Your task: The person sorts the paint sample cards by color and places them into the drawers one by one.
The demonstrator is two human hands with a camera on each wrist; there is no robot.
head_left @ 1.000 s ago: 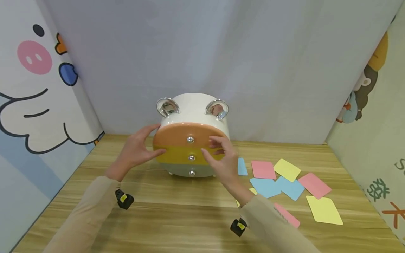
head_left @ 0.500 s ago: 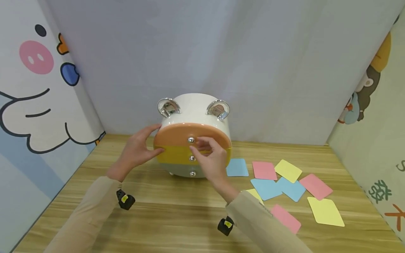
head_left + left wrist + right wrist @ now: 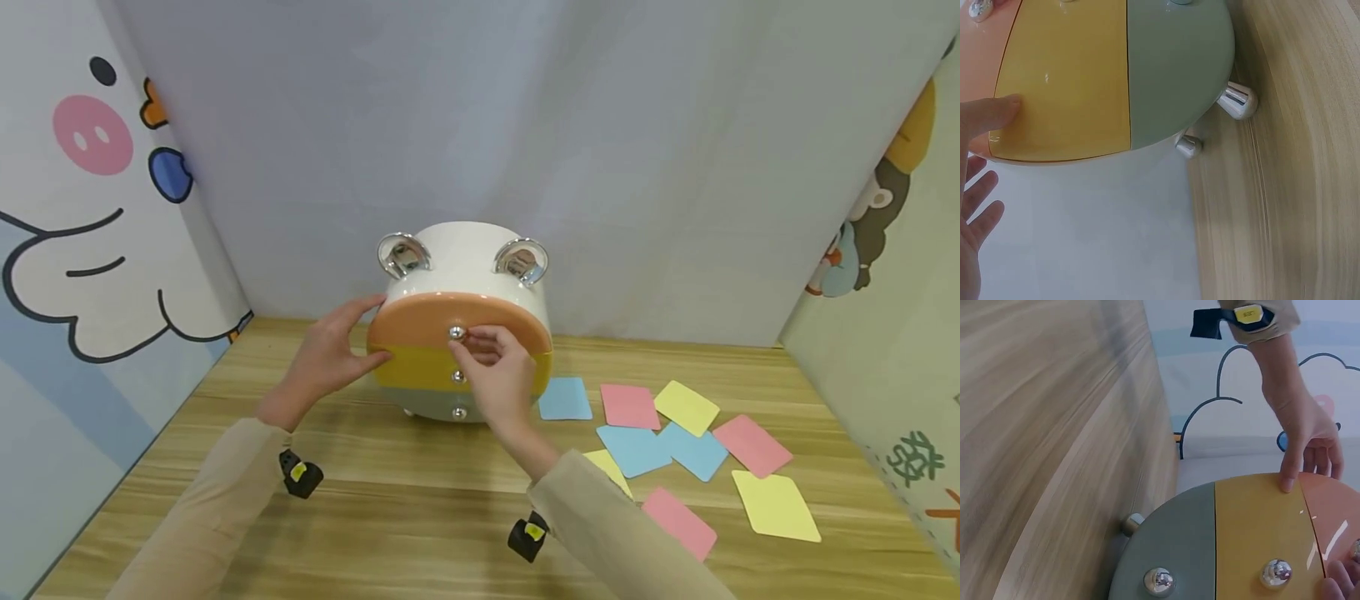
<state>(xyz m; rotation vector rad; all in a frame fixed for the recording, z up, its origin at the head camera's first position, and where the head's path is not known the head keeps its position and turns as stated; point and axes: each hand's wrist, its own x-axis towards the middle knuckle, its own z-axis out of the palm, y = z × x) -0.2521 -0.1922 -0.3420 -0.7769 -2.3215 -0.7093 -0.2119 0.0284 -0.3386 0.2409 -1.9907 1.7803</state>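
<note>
A small drawer cabinet (image 3: 468,262) with a white body and chrome ears stands on the wooden table. Its front has an orange drawer (image 3: 420,317), a yellow drawer (image 3: 408,367) and a grey-green drawer (image 3: 420,402), each with a round chrome knob; all sit flush. My left hand (image 3: 324,354) grips the cabinet's left side, its thumb (image 3: 997,114) on the yellow front and the fingers round the side. At the orange drawer's knob (image 3: 456,332), my right hand (image 3: 501,375) pinches with thumb and forefinger; the right wrist view catches only its fingertips (image 3: 1338,584).
Several pink, yellow and blue paper cards (image 3: 630,406) lie scattered on the table (image 3: 405,517) to the cabinet's right, some overlapping. Behind hangs a pale cloth (image 3: 637,167). Cartoon-printed panels (image 3: 90,250) flank both sides. Chrome feet (image 3: 1238,100) lift the cabinet off the tabletop.
My right hand has moved left across the cabinet front to the orange drawer's knob, and its fingers have closed there. The left hand stays at the cabinet's side.
</note>
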